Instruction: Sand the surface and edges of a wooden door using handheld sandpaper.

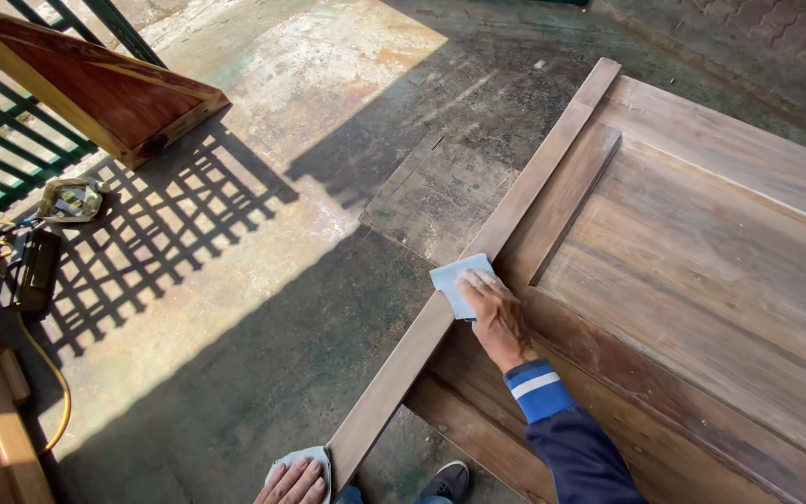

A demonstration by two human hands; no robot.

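Note:
A large wooden door [692, 271] lies flat, filling the right side of the head view. My right hand [496, 317], in a blue sleeve with a white stripe, presses a pale folded sheet of sandpaper [454, 280] flat against the door's long left edge rail. At the bottom edge of the view my left hand [293, 483] rests on a second pale sheet [312, 459] beside the near end of that rail. Most of the left hand is cut off by the frame.
Stained concrete floor [263, 261] spreads to the left. A reddish wooden board [95, 84] leans over a green metal grille [2, 140] at top left. A dark power tool [37, 269] with yellow cable lies at left. My shoe [447, 483] shows at bottom.

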